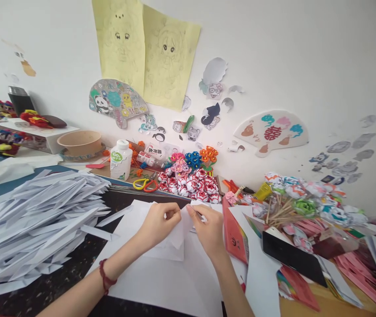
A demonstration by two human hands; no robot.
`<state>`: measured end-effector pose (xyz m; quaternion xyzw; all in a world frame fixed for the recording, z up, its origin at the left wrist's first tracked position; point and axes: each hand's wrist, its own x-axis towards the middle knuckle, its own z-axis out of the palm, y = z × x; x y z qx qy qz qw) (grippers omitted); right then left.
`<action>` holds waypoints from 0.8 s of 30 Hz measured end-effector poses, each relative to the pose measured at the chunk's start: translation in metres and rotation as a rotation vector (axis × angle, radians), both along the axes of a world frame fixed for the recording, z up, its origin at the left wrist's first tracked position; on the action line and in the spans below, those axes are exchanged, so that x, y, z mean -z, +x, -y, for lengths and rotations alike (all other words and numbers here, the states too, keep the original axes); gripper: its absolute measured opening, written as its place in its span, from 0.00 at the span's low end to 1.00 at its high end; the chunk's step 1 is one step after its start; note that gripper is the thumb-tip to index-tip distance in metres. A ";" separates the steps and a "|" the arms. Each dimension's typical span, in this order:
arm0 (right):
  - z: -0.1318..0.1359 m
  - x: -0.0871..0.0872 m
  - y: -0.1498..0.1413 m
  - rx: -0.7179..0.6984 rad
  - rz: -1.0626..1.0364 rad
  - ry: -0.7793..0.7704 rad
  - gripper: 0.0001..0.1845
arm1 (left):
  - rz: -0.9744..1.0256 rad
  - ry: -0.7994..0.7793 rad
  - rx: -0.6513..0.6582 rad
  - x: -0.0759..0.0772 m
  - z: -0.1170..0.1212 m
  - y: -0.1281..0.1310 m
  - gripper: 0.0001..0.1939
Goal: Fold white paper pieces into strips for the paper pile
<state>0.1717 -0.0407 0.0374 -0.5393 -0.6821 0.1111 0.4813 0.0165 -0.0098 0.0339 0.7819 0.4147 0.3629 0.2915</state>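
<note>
My left hand (161, 223), with a dark red bracelet (107, 276) on its wrist, is closed in a pinch over white sheets. Close beside it, my right hand (208, 226) is also pinched, thumb against fingers. Whatever lies between the fingertips is white on white, and I cannot make it out. Beneath both hands a smaller white paper piece (166, 252) rests on a large white sheet (161, 286). To the left spreads a big heap of folded white paper strips (39, 224); a few loose strips lie near the sheet.
Behind the hands are red-and-white paper flowers (194, 187), yellow-and-orange scissors (145, 185) and a white bottle (120, 160). On the right lie a black phone (293, 257), red packets (236, 235) and wooden sticks (282, 212). A tape-like ring (80, 143) stands at back left.
</note>
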 end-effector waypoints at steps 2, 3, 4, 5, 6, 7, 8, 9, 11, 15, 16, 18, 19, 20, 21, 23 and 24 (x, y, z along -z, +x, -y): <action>0.001 -0.002 0.005 0.070 -0.022 0.052 0.19 | -0.019 -0.004 -0.004 0.000 0.000 0.000 0.10; 0.001 -0.004 0.007 0.116 -0.042 0.081 0.19 | -0.033 -0.002 -0.010 0.001 -0.001 0.000 0.10; 0.001 -0.004 0.009 0.163 -0.064 0.107 0.20 | -0.047 0.002 -0.020 0.001 -0.002 0.000 0.10; 0.001 -0.005 0.011 0.202 -0.081 0.124 0.20 | -0.060 0.006 -0.031 0.002 -0.003 0.000 0.10; 0.000 -0.005 0.012 0.225 -0.091 0.131 0.20 | -0.072 0.009 -0.040 0.003 -0.005 -0.002 0.10; 0.000 -0.005 0.014 0.235 -0.094 0.131 0.20 | -0.084 0.010 -0.049 0.004 -0.007 -0.003 0.10; 0.001 -0.005 0.015 0.250 -0.099 0.132 0.20 | -0.097 0.011 -0.065 0.005 -0.010 -0.005 0.10; 0.001 -0.005 0.017 0.277 -0.109 0.137 0.20 | -0.110 0.010 -0.091 0.005 -0.013 -0.008 0.10; 0.001 -0.005 0.020 0.365 -0.153 0.153 0.20 | -0.115 0.003 -0.160 0.003 -0.017 -0.013 0.10; -0.001 -0.005 0.019 0.324 -0.174 0.078 0.22 | 0.114 0.053 -0.147 -0.007 -0.014 -0.015 0.12; -0.002 -0.004 0.017 0.266 -0.160 0.046 0.23 | 0.156 0.077 -0.122 -0.010 -0.011 -0.014 0.13; -0.003 -0.003 0.011 0.151 -0.157 -0.025 0.24 | 0.158 0.079 -0.049 -0.011 -0.006 -0.010 0.13; -0.004 -0.002 0.008 0.095 -0.184 -0.069 0.24 | 0.150 0.056 -0.009 -0.010 -0.005 -0.008 0.12; -0.004 -0.002 0.006 0.039 -0.234 -0.123 0.23 | 0.150 0.022 0.022 -0.008 -0.004 -0.006 0.12; -0.005 -0.001 0.004 -0.020 -0.305 -0.185 0.22 | 0.167 -0.022 0.043 -0.006 -0.003 -0.004 0.12; -0.005 -0.001 0.004 -0.140 -0.475 -0.295 0.18 | 0.252 -0.114 0.046 -0.001 -0.004 -0.003 0.13; -0.006 -0.001 0.004 -0.198 -0.552 -0.333 0.16 | 0.313 -0.160 0.039 0.001 -0.005 -0.004 0.14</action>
